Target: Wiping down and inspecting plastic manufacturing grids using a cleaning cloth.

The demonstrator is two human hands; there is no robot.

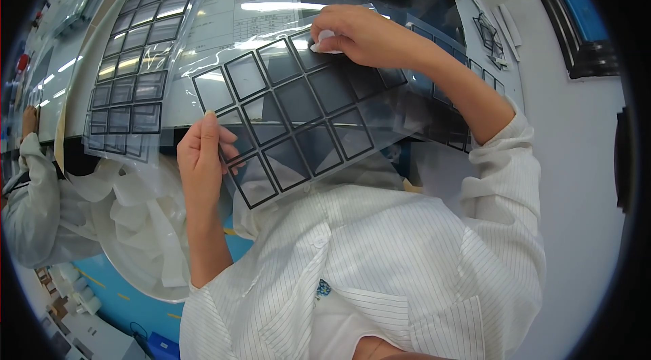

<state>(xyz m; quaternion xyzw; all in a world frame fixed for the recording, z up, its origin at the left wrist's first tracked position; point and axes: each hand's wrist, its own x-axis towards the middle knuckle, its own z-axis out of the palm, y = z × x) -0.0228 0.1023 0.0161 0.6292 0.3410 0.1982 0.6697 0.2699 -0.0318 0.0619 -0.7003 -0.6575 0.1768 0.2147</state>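
A worker in a pinstriped white jacket holds a clear film sheet with black-outlined panels [293, 130] aslant at centre, its lower edge jutting past the worktable [182, 105] toward the body. At nine o'clock, the left hand [205, 146] pinches the sheet's border, thumb on top and fingers apparently beneath, presumably to steady it. Just past twelve, the right hand [363, 34] bunches its fingers around a white wad [327, 41] set against the sheet's upper part, a grip that seems suited to pressing; whether it is cloth or tissue is unclear, and the hand hides several panels. Similar framed sheets [135, 65] lie overlapping toward ten o'clock, perhaps kept there within reach. Glare blurs a printed page [213, 17] near eleven; how far the sheet rests on the table is hard to tell. At nine, the frame's rim cuts off a co-worker's sleeve [32, 207].
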